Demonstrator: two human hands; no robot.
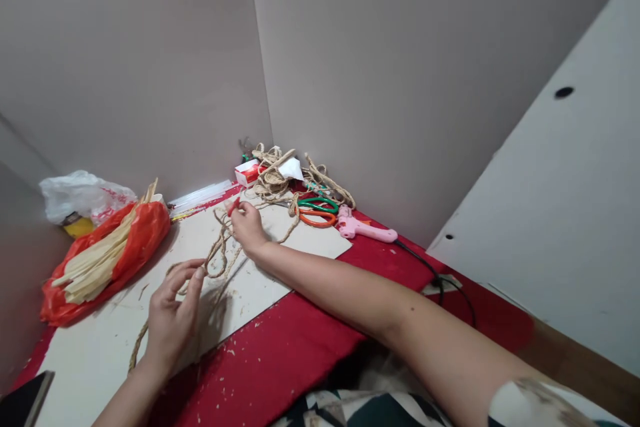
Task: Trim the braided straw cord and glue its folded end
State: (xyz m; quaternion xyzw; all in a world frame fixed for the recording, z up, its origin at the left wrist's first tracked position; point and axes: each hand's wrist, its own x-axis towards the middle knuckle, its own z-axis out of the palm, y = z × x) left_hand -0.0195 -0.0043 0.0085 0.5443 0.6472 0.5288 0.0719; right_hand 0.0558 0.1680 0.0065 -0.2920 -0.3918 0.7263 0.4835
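Observation:
My left hand (173, 310) is closed, thumb and fingers pinching a tan braided straw cord (218, 257) over a white board. The cord loops up from the fingertips, and another length hangs below the wrist. Just beyond it, my right hand (249, 225) is closed on a small red object (233, 206); its kind is too small to make out. Loops of cord lie close beside that hand. Green-handled scissors (319, 205) and orange-handled scissors (318, 217) lie to its right, with their blades largely hidden.
A pink glue gun (367, 227) with a black cable lies on the red cloth (280, 353). Cord bundles (273, 177) and a red-and-white box (247, 173) fill the back corner. Left, a red plastic bag (155, 230) holds pale husks. Grey panels enclose the table.

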